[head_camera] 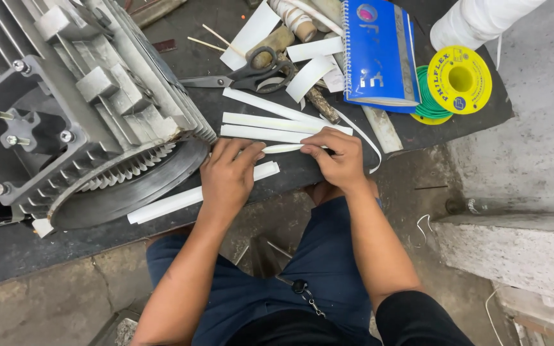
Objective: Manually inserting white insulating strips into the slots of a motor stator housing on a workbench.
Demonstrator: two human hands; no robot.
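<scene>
Looking down, you see a grey finned motor housing (pixel 78 109) filling the left of the dark surface (pixel 482 115). Just right of it, your left hand (pixel 229 176) lies flat, fingers pressed together, pinning a long white strip (pixel 181 200). A thinner white strip (pixel 285 148) runs left to right between both hands, its long axis along the surface edge. Your right hand (pixel 338 157) is nearer it, its grip pinching that strip's right end. Beyond lie 3 more white strips (pixel 270 122), scissors (pixel 251 72), a blue notebook (pixel 379 51) and a yellow spool (pixel 460 80).
</scene>
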